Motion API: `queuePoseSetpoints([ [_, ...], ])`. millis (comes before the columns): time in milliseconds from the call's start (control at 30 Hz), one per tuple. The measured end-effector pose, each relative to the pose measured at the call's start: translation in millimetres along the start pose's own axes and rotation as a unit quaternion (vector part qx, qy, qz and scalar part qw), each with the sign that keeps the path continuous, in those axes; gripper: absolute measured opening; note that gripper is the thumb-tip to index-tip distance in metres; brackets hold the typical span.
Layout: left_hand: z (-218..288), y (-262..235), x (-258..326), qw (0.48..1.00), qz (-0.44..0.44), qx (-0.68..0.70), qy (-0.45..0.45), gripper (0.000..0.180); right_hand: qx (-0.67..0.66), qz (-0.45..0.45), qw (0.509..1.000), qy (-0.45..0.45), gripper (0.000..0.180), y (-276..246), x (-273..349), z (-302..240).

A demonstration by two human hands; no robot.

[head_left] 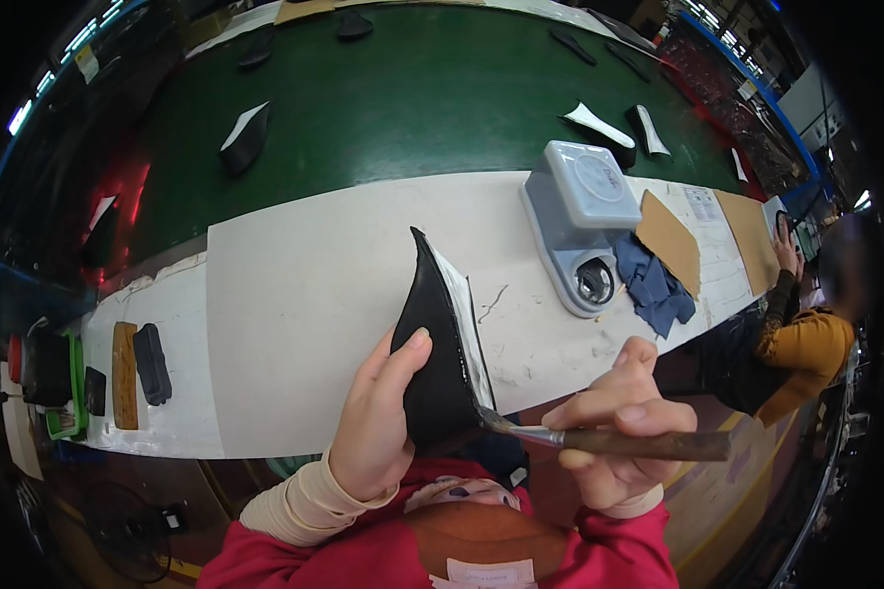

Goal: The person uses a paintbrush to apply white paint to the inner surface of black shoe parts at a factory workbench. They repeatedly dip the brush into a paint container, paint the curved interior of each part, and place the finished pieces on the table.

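My left hand (376,417) grips a black shoe part (434,378) by its side, with the thumb laid flat on the black face. The part stands tilted up, its pointed end away from me, and a white strip runs along its right side. In my right hand (631,417) is a paintbrush (648,445) with a brown handle and a metal collar, pinched between thumb and fingers. The dark bristles touch the near right edge of the shoe part.
A grey-blue plastic dispenser (580,221) with a round opening stands on the white-covered worktop (304,324), beside a blue cloth (653,285) and cardboard (670,240). Wooden and dark blocks (126,376) lie left. Similar parts rest on the green conveyor (363,118). A co-worker (805,344) is at right.
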State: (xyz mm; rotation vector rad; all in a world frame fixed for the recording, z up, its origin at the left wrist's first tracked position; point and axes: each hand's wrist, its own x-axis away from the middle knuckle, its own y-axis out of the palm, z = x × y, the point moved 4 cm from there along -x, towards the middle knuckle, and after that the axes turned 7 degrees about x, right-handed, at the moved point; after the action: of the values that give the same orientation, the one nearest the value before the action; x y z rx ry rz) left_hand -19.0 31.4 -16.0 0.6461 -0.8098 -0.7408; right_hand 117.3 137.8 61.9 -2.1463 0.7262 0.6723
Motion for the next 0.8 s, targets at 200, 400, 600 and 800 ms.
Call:
queuePoseSetpoints([
  [200,0.9,-5.0,1.0,0.997,-0.010,0.049,-0.058,0.033,-0.016,-0.013,1.000,-0.015,0.051,3.7,-5.8,0.2],
  [400,4.8,-5.1,3.8,0.997,-0.030,0.027,-0.061,0.037,-0.179,0.091,0.971,0.131,0.049,0.9,-2.5,24.6],
  [600,4.1,-3.1,2.6,0.998,-0.045,0.009,-0.036,0.039,-0.246,0.121,0.946,0.173,0.047,24.3,7.1,36.3],
  [800,5.6,-15.9,-6.6,0.998,-0.056,-0.038,-0.013,0.050,-0.425,0.119,0.834,0.332,0.039,31.9,19.8,55.5],
])
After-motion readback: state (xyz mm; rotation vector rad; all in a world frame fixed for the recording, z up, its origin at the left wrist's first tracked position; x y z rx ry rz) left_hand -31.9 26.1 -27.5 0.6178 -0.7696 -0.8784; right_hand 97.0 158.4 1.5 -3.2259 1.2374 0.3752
